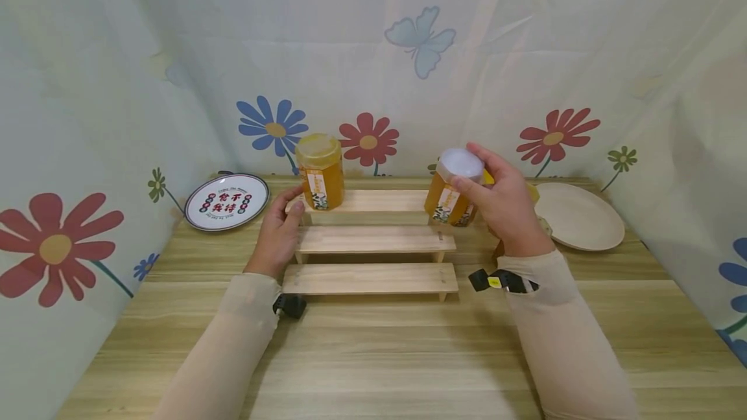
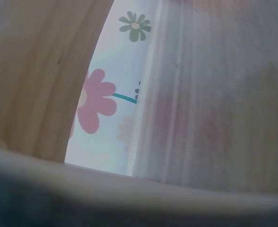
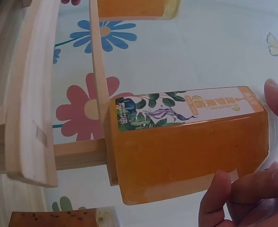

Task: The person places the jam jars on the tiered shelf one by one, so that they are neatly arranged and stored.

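Note:
A honey-coloured jar with a white lid (image 1: pixel 448 199) is at the right end of the top plank of a three-step wooden rack (image 1: pixel 373 238). My right hand (image 1: pixel 504 203) holds it by the lid, thumb and fingers on either side; in the right wrist view the jar's base (image 3: pixel 143 161) meets the plank. At the plank's left end is a similar jar with a yellowish lid (image 1: pixel 322 177). My left hand (image 1: pixel 277 235) grips the rack's end beside that jar, thumb in front; its fingertips are partly hidden. The left wrist view shows mainly wooden planks (image 2: pixel 39 71) close up.
A white plate with printed characters (image 1: pixel 226 203) stands back left. Back right lies a plain beige plate (image 1: pixel 583 216). Partly hidden behind my right hand are yellow-topped items; the right wrist view shows a brown speckled container (image 3: pixel 58 218). A flowered curtain (image 1: pixel 362 50) encloses the table.

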Tool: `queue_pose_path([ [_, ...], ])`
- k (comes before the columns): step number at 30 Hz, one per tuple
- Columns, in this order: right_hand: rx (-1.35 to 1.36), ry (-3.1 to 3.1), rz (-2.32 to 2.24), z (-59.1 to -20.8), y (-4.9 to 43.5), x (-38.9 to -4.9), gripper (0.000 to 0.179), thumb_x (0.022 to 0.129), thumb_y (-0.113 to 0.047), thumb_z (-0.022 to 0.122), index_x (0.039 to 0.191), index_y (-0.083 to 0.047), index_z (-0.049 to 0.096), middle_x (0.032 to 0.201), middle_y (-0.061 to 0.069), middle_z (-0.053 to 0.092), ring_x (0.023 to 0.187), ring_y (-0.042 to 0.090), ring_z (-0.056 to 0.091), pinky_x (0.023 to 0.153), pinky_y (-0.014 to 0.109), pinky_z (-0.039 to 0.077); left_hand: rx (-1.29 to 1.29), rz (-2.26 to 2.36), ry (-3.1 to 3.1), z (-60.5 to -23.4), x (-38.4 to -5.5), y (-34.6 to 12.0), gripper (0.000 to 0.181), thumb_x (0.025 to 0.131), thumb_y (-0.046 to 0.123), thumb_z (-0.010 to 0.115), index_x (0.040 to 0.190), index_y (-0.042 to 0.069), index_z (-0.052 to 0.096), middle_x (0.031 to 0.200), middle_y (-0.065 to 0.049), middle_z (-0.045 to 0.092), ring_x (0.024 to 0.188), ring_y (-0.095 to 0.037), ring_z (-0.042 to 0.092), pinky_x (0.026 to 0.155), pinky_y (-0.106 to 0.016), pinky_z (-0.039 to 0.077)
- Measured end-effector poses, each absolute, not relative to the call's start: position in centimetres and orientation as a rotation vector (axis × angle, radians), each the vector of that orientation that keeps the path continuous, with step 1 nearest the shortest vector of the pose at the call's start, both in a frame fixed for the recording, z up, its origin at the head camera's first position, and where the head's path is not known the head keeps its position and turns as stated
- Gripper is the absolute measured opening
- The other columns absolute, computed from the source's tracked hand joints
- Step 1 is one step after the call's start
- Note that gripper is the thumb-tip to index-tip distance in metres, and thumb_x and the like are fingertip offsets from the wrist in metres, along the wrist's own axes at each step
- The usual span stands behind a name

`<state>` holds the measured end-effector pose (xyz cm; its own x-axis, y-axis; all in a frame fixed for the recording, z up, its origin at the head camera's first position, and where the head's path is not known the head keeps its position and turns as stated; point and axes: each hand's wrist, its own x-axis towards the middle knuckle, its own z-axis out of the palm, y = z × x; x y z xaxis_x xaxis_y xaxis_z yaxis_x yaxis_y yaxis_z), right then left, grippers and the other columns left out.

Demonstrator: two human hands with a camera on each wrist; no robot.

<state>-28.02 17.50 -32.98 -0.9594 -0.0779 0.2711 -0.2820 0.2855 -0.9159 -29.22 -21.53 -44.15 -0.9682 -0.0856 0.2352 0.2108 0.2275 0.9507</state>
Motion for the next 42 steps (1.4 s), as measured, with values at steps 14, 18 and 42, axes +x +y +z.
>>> queue_pose_path([
  [14, 0.350, -2.358, 1.915, -32.5, 16.6, -29.3, 0.073, 0.099, -0.028, 0.077, 0.163, -0.021, 0.042, 0.167, 0.005, 0.040, 0.141, 0.028, 0.046, 0.116, 0.057, 0.042, -0.079, -1.869, -2.263, -43.0, -28.4, -21.2, 0.047, 0.115, 0.027, 0.043, 0.160, 0.014, 0.043, 0.164, -0.007, 0.040, 0.132, -0.021, 0.045, 0.104, -0.027, 0.038],
  [18, 0.335, -2.367, 1.938, -32.5, 16.5, -29.4, 0.074, 0.100, -0.029, 0.076, 0.164, -0.023, 0.040, 0.168, 0.003, 0.038, 0.143, 0.029, 0.044, 0.117, 0.058, 0.041, -0.078, -1.868, -2.260, -43.1, -28.5, -21.2, 0.047, 0.115, 0.029, 0.044, 0.159, 0.015, 0.045, 0.164, -0.004, 0.041, 0.130, -0.019, 0.044, 0.105, -0.029, 0.037],
  [42, 0.294, -2.248, 2.012, -32.7, 15.7, -28.6, 0.075, 0.098, -0.028, 0.078, 0.163, -0.022, 0.041, 0.166, 0.002, 0.042, 0.142, 0.027, 0.045, 0.120, 0.058, 0.036, 0.028, -1.844, -2.251, -43.1, -28.5, -21.0, 0.049, 0.114, 0.031, 0.046, 0.160, 0.014, 0.044, 0.165, -0.006, 0.041, 0.143, -0.023, 0.045, 0.120, -0.045, 0.036],
])
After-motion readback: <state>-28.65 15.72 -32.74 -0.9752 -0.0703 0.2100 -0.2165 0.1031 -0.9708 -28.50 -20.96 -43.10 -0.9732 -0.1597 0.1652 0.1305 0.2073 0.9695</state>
